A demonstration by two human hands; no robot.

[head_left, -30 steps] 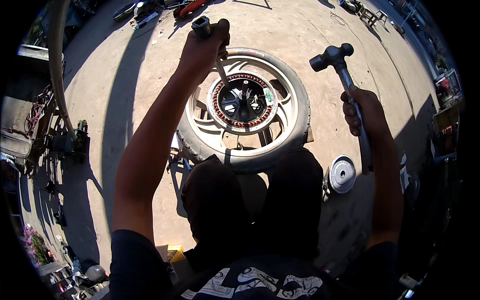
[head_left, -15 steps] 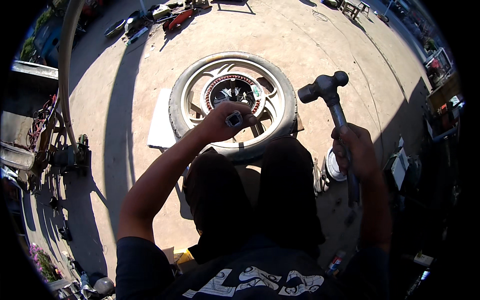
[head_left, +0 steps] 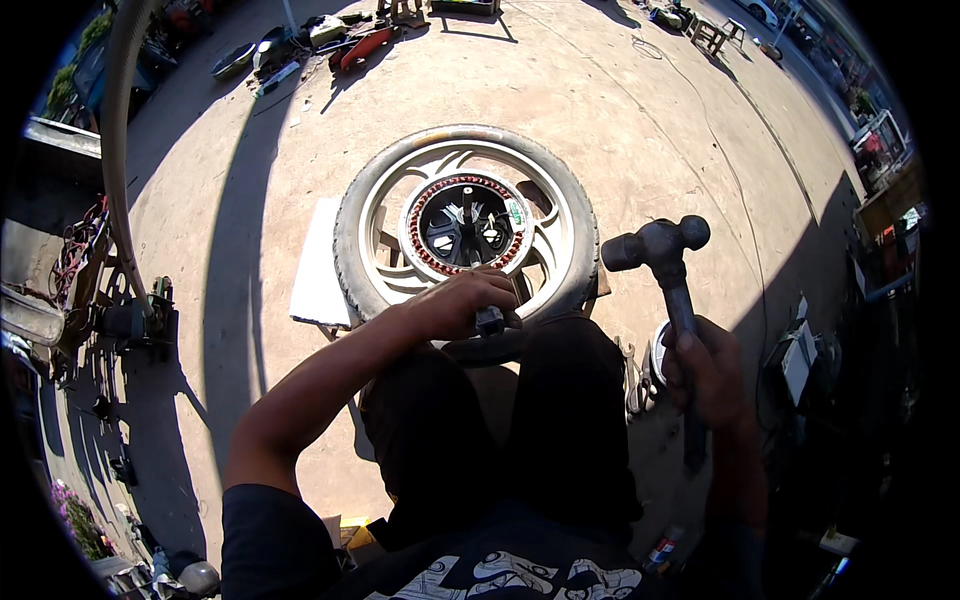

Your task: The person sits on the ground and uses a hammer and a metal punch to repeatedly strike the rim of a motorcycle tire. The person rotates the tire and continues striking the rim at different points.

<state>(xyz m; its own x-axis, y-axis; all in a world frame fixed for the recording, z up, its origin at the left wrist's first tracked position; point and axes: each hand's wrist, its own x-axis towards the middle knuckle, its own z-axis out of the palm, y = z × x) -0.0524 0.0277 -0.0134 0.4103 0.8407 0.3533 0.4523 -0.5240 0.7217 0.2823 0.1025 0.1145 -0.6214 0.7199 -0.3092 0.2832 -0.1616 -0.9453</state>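
Observation:
A motor wheel [head_left: 548, 165] with a pale spoked rim and a black tyre lies flat in front of my knees. Its round hub carries a ring of copper windings [head_left: 412, 222], and a dark axle [head_left: 467, 215] stands in the middle. Over the near side of the rim, my left hand [head_left: 465, 302] is closed around a short metal tube [head_left: 489, 321]; one end pokes out toward me, the rest is hidden by the fingers. To the right of the wheel, my right hand [head_left: 708, 372] grips the handle of a ball-peen hammer [head_left: 665, 250], head up.
A white board [head_left: 318, 265] sticks out under the wheel's left side. Wrenches [head_left: 634, 380] and a white round container [head_left: 659, 352] are by my right knee. A thick hose [head_left: 116, 150] hangs at left. A bench vise [head_left: 155, 310] is there too. Scooter parts [head_left: 360, 48] lie far off.
My left hand has come nearer to me with the tube, whose end is tipped, baring the hub centre. The hammer and my right hand are lower in the view.

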